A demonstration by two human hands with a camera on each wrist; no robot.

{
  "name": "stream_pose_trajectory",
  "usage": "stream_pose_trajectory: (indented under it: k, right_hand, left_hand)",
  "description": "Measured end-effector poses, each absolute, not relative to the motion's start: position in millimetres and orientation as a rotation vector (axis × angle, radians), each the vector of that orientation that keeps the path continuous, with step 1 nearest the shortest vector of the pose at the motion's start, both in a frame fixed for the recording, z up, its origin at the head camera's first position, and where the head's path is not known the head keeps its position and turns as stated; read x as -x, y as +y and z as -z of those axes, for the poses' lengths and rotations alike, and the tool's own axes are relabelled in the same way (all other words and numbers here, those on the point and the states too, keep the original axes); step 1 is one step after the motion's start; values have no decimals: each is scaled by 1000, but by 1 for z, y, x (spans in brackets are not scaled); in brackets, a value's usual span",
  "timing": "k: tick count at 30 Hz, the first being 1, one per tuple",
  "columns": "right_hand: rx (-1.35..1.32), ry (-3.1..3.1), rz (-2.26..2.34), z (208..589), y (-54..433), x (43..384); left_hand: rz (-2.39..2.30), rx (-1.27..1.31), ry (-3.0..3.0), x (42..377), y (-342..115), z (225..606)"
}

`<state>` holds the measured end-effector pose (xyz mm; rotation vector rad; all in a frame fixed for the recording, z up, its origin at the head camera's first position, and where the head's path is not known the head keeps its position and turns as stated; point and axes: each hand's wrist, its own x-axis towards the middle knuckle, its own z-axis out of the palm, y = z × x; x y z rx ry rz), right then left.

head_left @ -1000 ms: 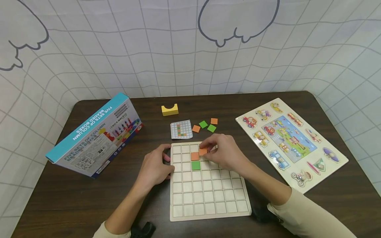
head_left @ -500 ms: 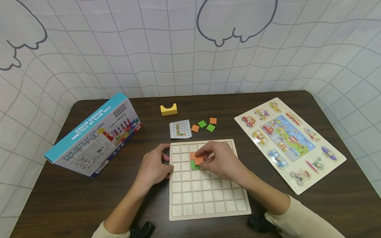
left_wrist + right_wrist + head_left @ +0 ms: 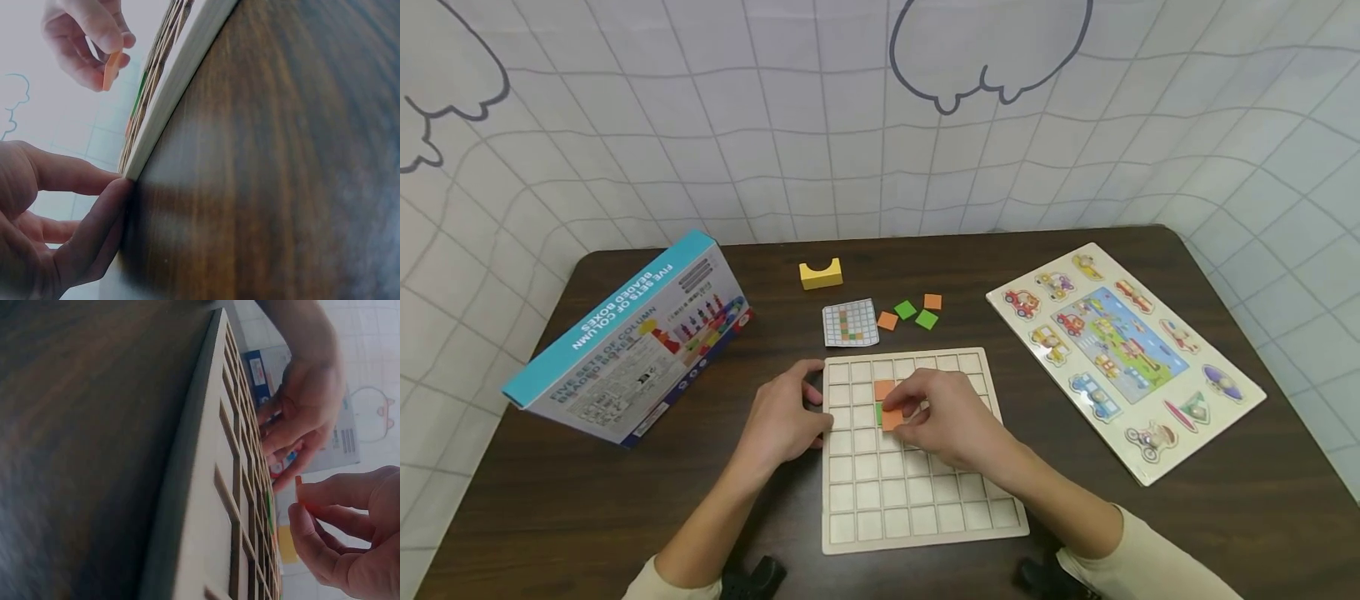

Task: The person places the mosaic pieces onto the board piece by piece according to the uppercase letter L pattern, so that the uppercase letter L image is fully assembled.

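My right hand (image 3: pixel 951 417) pinches an orange square tile (image 3: pixel 892 419) between thumb and fingertips. Both wrist views show this tile tilted and raised above the wooden grid board (image 3: pixel 910 521). In the head view it covers most of a green tile (image 3: pixel 878 414) lying on the board. Directly behind that one lies another orange tile (image 3: pixel 883 389). My left hand (image 3: pixel 784 417) rests along the board's left edge, thumb and forefinger spread apart and touching it. Left wrist view: the fingertips (image 3: pixel 115 181) meet the board's side.
Behind the board lie a pattern card (image 3: pixel 851 323) and several loose tiles, including a green one (image 3: pixel 927 319). A yellow block (image 3: pixel 821 275) sits farther back. To the left stands a box (image 3: pixel 647 350); a picture puzzle board (image 3: pixel 1000 296) lies at right.
My right hand has carried the orange tile left and nearer to me, from beside the orange tile on the board to over the green one. My left hand stays at the edge.
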<state>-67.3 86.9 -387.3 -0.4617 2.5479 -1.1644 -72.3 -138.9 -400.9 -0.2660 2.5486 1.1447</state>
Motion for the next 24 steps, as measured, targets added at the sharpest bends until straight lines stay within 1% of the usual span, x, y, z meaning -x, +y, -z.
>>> stream_pose_trajectory:
  k: [24]
  right_hand:
    - [527, 2545, 1118, 397, 84, 61]
  left_hand:
    - [-1151, 276, 2541, 72, -138, 401]
